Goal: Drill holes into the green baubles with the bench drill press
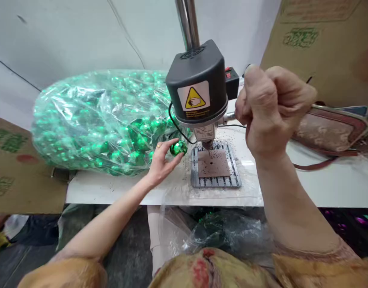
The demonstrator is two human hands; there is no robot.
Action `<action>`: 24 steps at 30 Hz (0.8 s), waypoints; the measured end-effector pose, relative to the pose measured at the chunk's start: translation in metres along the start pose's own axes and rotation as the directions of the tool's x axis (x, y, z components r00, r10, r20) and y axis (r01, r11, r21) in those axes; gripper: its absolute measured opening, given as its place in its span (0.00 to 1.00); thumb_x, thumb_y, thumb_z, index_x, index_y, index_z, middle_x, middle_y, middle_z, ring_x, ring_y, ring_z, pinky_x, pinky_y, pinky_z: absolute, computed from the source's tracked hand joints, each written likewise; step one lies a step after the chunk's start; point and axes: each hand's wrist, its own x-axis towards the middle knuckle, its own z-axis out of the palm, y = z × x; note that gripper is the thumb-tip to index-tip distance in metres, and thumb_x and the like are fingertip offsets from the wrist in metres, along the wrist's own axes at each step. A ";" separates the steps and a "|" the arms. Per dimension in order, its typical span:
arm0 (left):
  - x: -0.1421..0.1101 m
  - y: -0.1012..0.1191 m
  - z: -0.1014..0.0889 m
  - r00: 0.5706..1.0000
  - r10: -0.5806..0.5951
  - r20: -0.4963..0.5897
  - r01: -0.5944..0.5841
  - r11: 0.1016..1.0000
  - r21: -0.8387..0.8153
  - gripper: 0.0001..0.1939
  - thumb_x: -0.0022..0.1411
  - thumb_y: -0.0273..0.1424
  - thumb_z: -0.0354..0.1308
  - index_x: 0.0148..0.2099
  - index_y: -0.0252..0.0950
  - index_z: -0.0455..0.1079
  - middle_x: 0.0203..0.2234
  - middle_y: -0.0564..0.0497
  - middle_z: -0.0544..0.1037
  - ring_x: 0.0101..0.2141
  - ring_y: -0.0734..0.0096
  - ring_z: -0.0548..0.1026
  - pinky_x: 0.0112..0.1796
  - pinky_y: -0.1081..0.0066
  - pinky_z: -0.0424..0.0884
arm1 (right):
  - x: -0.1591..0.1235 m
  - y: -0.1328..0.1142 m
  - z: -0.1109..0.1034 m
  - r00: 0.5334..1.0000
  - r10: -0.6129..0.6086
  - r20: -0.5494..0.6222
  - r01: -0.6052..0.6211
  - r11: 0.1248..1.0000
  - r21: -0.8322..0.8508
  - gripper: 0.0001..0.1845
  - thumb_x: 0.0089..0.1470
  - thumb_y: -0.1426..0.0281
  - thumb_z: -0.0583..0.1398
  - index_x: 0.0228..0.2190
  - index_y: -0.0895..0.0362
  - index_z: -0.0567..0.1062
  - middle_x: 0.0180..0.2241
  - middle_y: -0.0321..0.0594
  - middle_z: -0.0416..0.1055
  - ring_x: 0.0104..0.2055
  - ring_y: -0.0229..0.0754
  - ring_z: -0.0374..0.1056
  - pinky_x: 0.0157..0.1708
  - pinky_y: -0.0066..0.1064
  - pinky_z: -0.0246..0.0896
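Observation:
Between the thumb and fingers of my left hand (162,163) is a shiny green faceted ball (178,148), held just left of the drill press. My right hand (270,106) is closed in a fist around the feed lever (230,116) on the right side of the black drill press (198,84). Most of the lever is hidden by the fingers. Below the chuck (207,144) lies a brown square board (214,166) with a dark hole, on a grey slotted base plate (216,185). Dark shavings are scattered over the board and around it.
A big clear bag (90,120) full of green balls lies on the white table (105,190) at left. A handbag (330,128) sits at right. Cardboard boxes (328,52) stand at both sides. Another plastic bag (226,232) hangs below the table's front edge.

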 end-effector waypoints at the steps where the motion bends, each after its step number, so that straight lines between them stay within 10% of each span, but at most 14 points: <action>1: -0.010 0.000 0.009 0.993 -0.117 0.016 0.118 0.981 -0.151 0.25 0.54 0.43 0.70 0.52 0.41 0.74 0.40 0.50 0.78 0.38 0.68 0.74 0.42 0.68 0.70 | 0.001 0.002 0.000 1.000 -0.020 0.002 0.020 1.000 0.008 0.23 0.60 0.71 0.58 0.16 0.60 0.57 0.15 0.26 0.53 0.17 0.21 0.53 0.20 0.22 0.46; 8: -0.043 -0.001 0.060 0.817 -0.456 0.354 0.562 0.486 -0.669 0.27 0.59 0.43 0.64 0.58 0.41 0.67 0.41 0.49 0.78 0.33 0.70 0.77 0.34 0.70 0.73 | 0.003 0.007 0.001 0.995 -0.096 -0.019 0.097 0.993 0.065 0.23 0.59 0.73 0.58 0.16 0.59 0.57 0.14 0.26 0.51 0.16 0.23 0.52 0.18 0.23 0.45; 14: -0.032 -0.008 0.080 0.903 -0.300 0.308 0.419 0.774 -0.474 0.30 0.49 0.39 0.74 0.52 0.38 0.69 0.41 0.48 0.79 0.41 0.67 0.77 0.42 0.69 0.72 | 0.004 0.006 0.001 0.996 -0.083 -0.016 0.084 0.995 0.058 0.23 0.60 0.73 0.58 0.16 0.58 0.56 0.14 0.26 0.50 0.15 0.23 0.51 0.18 0.23 0.44; 24: -0.020 -0.008 0.093 0.903 -0.220 0.369 0.346 0.882 -0.319 0.27 0.52 0.38 0.71 0.53 0.35 0.72 0.36 0.48 0.80 0.35 0.66 0.77 0.35 0.68 0.73 | 0.004 0.004 0.003 0.996 -0.093 -0.010 0.093 0.996 -0.006 0.26 0.58 0.65 0.61 0.16 0.55 0.54 0.13 0.27 0.47 0.14 0.27 0.47 0.16 0.29 0.43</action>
